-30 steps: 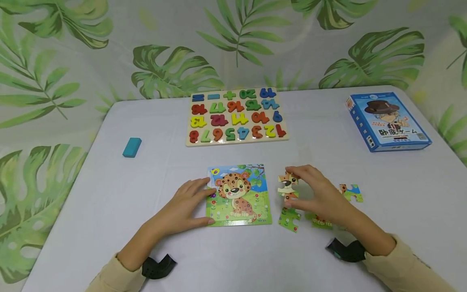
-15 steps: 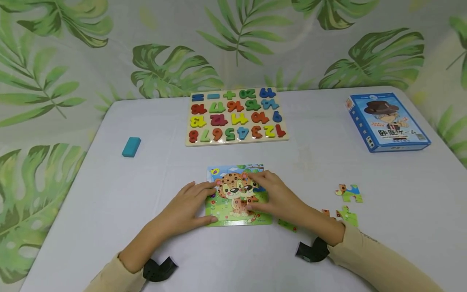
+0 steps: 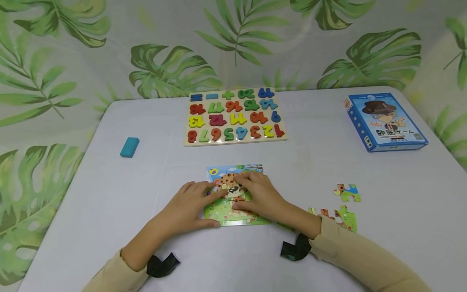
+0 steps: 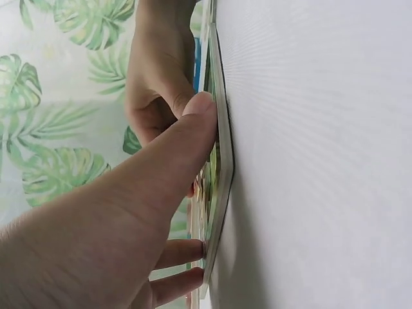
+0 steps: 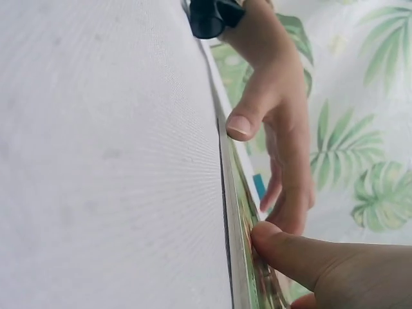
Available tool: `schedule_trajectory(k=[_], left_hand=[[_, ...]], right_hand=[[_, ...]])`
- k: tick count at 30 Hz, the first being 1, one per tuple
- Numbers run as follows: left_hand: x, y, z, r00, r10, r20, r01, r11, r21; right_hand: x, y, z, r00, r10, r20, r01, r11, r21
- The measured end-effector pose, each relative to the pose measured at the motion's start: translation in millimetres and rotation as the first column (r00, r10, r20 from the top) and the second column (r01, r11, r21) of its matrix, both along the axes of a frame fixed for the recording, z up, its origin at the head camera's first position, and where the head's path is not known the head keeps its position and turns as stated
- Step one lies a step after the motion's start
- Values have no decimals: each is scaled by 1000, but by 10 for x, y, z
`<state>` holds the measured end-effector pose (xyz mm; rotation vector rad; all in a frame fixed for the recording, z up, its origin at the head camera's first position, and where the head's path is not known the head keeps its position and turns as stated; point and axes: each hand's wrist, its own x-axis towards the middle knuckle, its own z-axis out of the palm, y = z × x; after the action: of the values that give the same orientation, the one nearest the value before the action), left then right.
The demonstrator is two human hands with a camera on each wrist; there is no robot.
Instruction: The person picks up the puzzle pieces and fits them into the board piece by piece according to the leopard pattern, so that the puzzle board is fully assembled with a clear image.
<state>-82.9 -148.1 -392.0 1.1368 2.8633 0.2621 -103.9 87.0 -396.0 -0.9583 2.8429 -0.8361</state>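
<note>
A leopard jigsaw board lies flat in the middle of the head view. My right hand is over it, pinching a joined strip of jigsaw pieces between thumb and fingers, right on the picture. The strip shows a leopard muzzle and part of the body, and overlaps the printed leopard. My left hand rests on the board's left side with fingers extended, the index fingertip by the strip. In the left wrist view its thumb lies against the board's edge. My right hand covers the board's right part.
Several loose jigsaw pieces lie to the right, some partly behind my right forearm. A number board stands beyond the jigsaw, a blue game box at the back right, and a teal block at the left.
My right hand has carried the strip of jigsaw pieces left from beside the board onto its picture. My left hand has shifted slightly right, its index finger further over the board.
</note>
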Motion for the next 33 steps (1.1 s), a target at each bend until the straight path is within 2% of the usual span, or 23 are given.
schedule_trajectory(k=[6, 13, 17, 21, 24, 27, 30, 33], left_hand=[[4, 59, 97, 998, -52, -29, 51, 998, -36], [-5, 70, 97, 997, -68, -18, 68, 997, -26], [-20, 72, 65, 993, -110, 40, 109, 994, 28], [-25, 70, 45, 983, -136, 122, 127, 989, 74], [-27, 70, 45, 981, -136, 136, 126, 989, 84], [-30, 73, 42, 982, -140, 125, 131, 988, 76], [-31, 72, 35, 983, -137, 121, 129, 989, 66], [-33, 74, 28, 983, -136, 120, 129, 989, 67]], right_hand=[[-13, -25, 24, 1000, 11, 2, -11, 1000, 27], [-21, -25, 64, 999, 23, -27, -19, 990, 137], [-9, 11, 96, 999, 48, -12, -45, 977, 207], [-1, 57, 115, 995, 83, 59, -94, 969, 229], [-5, 102, 127, 984, 98, 146, -126, 973, 192], [-11, 170, 153, 965, 98, 245, -124, 988, 92], [-11, 272, 206, 946, 86, 312, -81, 996, -29], [18, 437, 287, 947, 52, 316, -18, 994, -110]])
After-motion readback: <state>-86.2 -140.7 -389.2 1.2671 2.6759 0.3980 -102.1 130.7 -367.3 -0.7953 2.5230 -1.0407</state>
